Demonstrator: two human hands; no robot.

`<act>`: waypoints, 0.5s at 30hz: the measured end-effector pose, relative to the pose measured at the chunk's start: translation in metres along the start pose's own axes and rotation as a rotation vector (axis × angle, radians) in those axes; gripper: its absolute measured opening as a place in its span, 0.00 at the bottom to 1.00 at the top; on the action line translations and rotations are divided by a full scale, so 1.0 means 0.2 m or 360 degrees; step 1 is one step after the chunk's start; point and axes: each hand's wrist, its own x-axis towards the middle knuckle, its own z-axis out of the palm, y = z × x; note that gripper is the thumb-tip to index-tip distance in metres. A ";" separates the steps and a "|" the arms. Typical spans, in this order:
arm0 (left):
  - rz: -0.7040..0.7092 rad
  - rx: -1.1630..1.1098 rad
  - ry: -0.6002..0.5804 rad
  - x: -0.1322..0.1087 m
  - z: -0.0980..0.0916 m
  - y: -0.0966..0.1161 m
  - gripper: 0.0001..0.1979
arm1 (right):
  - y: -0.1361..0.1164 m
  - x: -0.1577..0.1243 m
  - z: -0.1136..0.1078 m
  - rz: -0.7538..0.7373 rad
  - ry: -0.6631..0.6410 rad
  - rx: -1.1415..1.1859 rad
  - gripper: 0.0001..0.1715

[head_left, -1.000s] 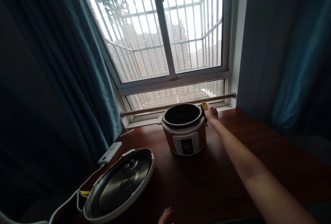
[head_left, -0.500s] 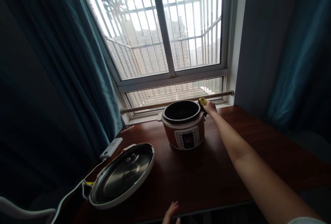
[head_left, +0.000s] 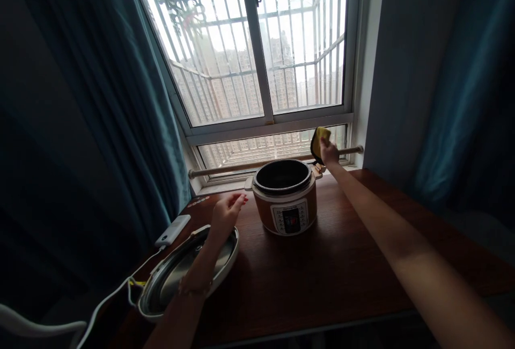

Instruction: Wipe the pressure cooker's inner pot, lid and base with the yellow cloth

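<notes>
An orange-brown cooker (head_left: 267,210) with a white rim, a dark inner pot and a front control panel stands on the dark wooden table. Its top is uncovered. My right hand (head_left: 329,153) grips a yellow and black cloth (head_left: 317,142), raised just above the cooker's right handle. My left hand (head_left: 228,210) hovers left of the cooker, near its left handle but apart from it, with fingers bent together; whether anything is between them is too small to tell. Beneath my left forearm lies the round lid (head_left: 223,271), its metal inside facing up.
Behind the cooker a horizontal rod (head_left: 225,166) crosses in front of the barred window. A white power strip (head_left: 174,231) with a cable lies at the table's left edge. Blue curtains (head_left: 132,86) hang at both sides.
My right hand has lifted the cloth up off the cooker's right edge. From the bottom of the view, my left hand has come forward and up, over the lid to beside the cooker.
</notes>
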 end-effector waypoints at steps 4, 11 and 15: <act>-0.0223 0.0126 -0.0065 0.40 0.16 -0.08 0.11 | -0.08 -0.08 0.12 -0.0017 -0.0323 -0.0155 0.23; -0.0586 0.0032 -0.0258 0.61 0.29 -0.24 0.14 | -0.13 -0.11 0.21 0.0077 -0.0468 -0.0371 0.21; -0.0656 -0.0045 -0.0293 0.62 0.30 -0.27 0.12 | -0.11 -0.09 0.21 0.0097 -0.0456 -0.0370 0.18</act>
